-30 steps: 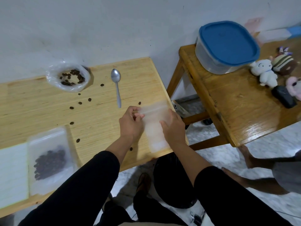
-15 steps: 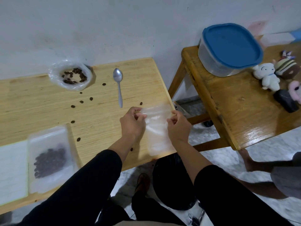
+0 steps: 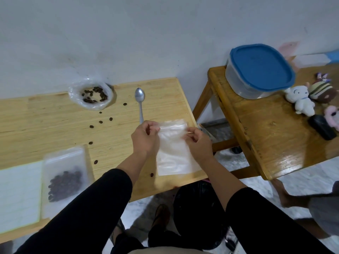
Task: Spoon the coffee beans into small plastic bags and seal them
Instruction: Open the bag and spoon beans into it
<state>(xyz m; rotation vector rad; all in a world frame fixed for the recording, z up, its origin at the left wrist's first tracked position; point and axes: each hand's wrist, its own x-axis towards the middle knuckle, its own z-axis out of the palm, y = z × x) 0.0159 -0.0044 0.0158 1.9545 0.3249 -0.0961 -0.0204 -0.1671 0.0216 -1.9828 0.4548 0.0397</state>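
An empty clear zip bag (image 3: pixel 173 153) hangs over the right end of the light wooden table (image 3: pixel 55 125). My left hand (image 3: pixel 145 139) pinches its top left corner and my right hand (image 3: pixel 197 142) pinches the top right. A metal spoon (image 3: pixel 140 103) lies just beyond my left hand. An open plastic bag of coffee beans (image 3: pixel 90 95) sits by the wall, with several loose beans (image 3: pixel 100 122) scattered in front of it. A filled zip bag of beans (image 3: pixel 64 180) lies flat at the near left.
A white lined sheet (image 3: pixel 18 195) lies at the table's near left edge. A darker wooden table (image 3: pixel 275 134) to the right carries a blue-lidded container (image 3: pixel 259 70), small plush toys (image 3: pixel 300 101) and a black object (image 3: pixel 322 127). Someone's bare foot (image 3: pixel 286 197) rests on the floor at right.
My right hand has slid from the bag's middle up to its top right corner. Both hands now pinch the bag's top, which has lifted slightly.
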